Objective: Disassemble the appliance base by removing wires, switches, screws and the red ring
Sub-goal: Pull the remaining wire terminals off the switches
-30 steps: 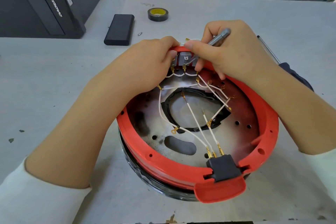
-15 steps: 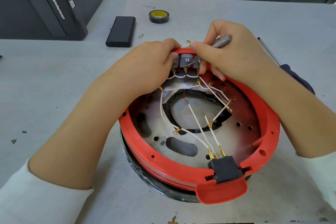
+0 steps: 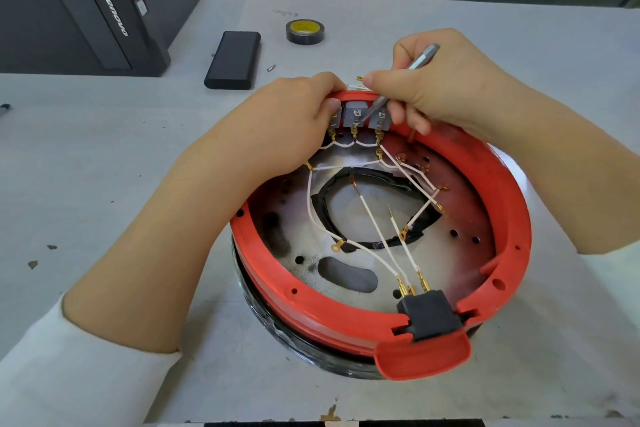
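Head view: we look down on the appliance base (image 3: 363, 253), which sits upside down on the grey table (image 3: 104, 184), its near edge close to the table's front edge.
Step in hand: we judge this to be the freeing of the grey switches (image 3: 356, 116), mounted in a row inside the far wall of the red ring (image 3: 311, 315).
Right hand (image 3: 446, 90): it grips a slim metal tool (image 3: 398, 83) like a pen, the tip set between two switches.
Left hand (image 3: 294, 121): its fingers curl over the ring's far rim and pinch the leftmost switch, steadying it.
Wires (image 3: 374, 218): white leads run from the switch terminals across the metal plate to the black plug block (image 3: 429, 319) at the near rim; several ring terminals already lie loose.
Next move: we expect it calls for a small, controlled pry while the left hand holds the ring down; a slip could nick a lead.
Edges: the ring's wall hems the tool in, and both hands crowd the same spot.
Open room: bare table lies left and right of the base; the tape roll (image 3: 305, 31), black block (image 3: 233, 59) and computer case (image 3: 104, 3) stand well apart behind.
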`<state>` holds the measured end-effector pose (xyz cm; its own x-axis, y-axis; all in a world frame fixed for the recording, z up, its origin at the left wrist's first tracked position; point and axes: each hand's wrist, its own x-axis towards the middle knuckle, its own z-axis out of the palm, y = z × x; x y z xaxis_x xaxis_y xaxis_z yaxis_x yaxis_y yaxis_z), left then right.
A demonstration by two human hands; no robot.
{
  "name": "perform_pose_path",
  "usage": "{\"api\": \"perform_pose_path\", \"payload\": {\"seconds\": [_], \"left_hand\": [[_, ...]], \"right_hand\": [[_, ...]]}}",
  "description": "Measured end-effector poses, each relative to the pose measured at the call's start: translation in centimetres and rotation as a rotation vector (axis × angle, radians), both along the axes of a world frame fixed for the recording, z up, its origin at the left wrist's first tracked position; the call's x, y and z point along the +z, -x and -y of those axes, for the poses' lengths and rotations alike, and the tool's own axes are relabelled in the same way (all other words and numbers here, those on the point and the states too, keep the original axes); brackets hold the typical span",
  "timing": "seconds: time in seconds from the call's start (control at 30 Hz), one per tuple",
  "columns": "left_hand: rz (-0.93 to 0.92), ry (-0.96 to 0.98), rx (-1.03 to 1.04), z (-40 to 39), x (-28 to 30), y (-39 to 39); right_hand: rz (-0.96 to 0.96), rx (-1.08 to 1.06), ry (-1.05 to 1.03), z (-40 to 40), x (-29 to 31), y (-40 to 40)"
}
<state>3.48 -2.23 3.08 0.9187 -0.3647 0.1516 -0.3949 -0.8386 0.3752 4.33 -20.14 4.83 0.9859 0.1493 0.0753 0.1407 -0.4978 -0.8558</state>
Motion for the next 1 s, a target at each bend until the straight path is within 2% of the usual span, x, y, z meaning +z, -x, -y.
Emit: {"api": "perform_pose_path", "payload": {"seconds": [0.1,0.3,0.43,0.6,0.83,0.9,1.0], "left_hand": [[0.001,0.001,-0.002,0.0,0.0,0.0],[0.001,0.007,0.002,0.1,0.0,0.1],[0.005,0.011,-0.004,0.0,-0.1,0.1],[0.009,0.004,-0.010,0.1,-0.1,0.1],[0.008,0.011,-0.010,0.0,-0.2,0.0],[0.006,0.017,-0.009,0.0,-0.2,0.1],[0.012,0.020,-0.009,0.0,-0.1,0.1]], "right_hand": [[-0.009,-0.012,-0.012,0.0,0.0,-0.2],[0.247,-0.121,0.040,-0.7,-1.3,0.7],[0.342,-0.130,0.092,-0.8,-1.4,1.1],[0.321,-0.107,0.119,-0.8,-1.5,1.0],[0.118,-0.076,0.035,-0.6,-0.6,-0.2],[0.157,-0.104,0.072,-0.7,-0.8,-0.1],[0.321,-0.138,0.145,-0.9,-1.5,0.7]]}}
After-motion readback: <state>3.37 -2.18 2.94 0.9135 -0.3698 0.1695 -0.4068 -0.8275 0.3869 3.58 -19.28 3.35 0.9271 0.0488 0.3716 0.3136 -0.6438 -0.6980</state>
